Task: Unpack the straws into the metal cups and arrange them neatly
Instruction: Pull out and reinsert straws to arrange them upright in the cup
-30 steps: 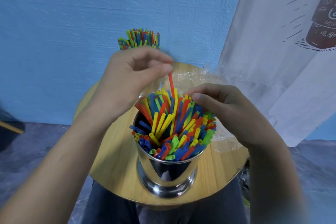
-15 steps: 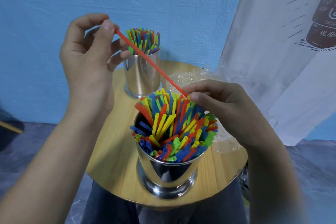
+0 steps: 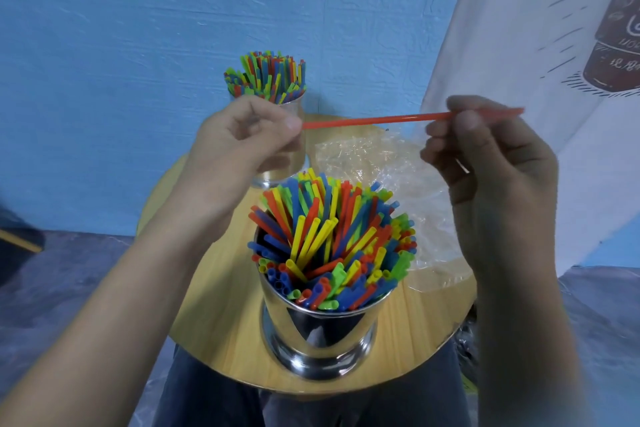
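Right hand (image 3: 485, 163) rose off the near metal cup (image 3: 318, 333); you now pinch the red straw (image 3: 374, 120) at both ends, left hand (image 3: 239, 146) too, held level above the table (image 3: 214, 305). Likely a stray pulled for reseating. That cup, 6 o'clock: packed, straws (image 3: 332, 243) splayed. Far metal cup (image 3: 294, 107), 12 o'clock: tidier. Plastic wrapper (image 3: 374, 163), 2 o'clock.

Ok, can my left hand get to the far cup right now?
Probably yes: the left hand hovers just in front of the far cup, nothing between them. It is busy, though, pinching one end of the red straw that the right hand also holds.
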`<action>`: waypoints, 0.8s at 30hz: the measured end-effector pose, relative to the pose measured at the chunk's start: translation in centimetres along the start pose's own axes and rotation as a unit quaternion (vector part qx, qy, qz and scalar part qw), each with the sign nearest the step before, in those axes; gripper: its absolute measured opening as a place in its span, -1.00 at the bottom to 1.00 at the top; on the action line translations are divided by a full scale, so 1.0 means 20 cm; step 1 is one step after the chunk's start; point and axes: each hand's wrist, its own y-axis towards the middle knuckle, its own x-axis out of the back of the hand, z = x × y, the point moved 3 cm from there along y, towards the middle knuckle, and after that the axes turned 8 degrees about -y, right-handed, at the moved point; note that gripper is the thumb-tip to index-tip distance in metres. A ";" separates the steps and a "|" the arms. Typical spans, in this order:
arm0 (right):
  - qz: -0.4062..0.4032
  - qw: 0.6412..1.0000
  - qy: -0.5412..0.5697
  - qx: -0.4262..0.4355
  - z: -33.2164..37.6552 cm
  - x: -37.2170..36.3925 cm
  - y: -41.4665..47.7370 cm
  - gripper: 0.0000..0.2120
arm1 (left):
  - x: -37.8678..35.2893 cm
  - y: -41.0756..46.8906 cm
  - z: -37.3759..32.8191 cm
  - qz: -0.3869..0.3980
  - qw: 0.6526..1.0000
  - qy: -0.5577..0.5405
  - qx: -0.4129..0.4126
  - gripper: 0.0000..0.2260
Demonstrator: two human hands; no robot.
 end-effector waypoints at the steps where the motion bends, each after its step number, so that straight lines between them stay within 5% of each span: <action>1: -0.028 1.000 -0.004 0.006 0.00 0.02 0.01 -0.87 | 0.00 -0.01 0.00 0.039 0.998 0.043 0.016 -0.88; 5: -0.080 0.993 -0.078 0.030 0.04 0.06 0.02 -0.78 | -0.02 -0.05 0.00 0.227 0.960 0.152 0.055 -0.52; 7: -0.052 0.987 -0.142 0.051 0.05 0.04 0.02 -0.79 | -0.03 -0.07 0.00 0.273 0.944 0.164 0.089 -0.52; 15: 0.131 0.947 -0.285 0.062 0.00 -0.10 -0.01 -0.95 | -0.02 -0.05 -0.02 0.239 0.949 0.179 0.103 -0.74; 19: 0.088 0.961 -0.255 0.060 0.00 -0.09 -0.02 -0.71 | -0.01 -0.05 -0.01 0.211 0.963 0.130 0.110 -0.80; 24: 0.148 0.932 -0.328 0.050 -0.04 -0.08 -0.01 -0.94 | 0.00 -0.04 0.00 0.198 0.967 0.094 0.130 -0.74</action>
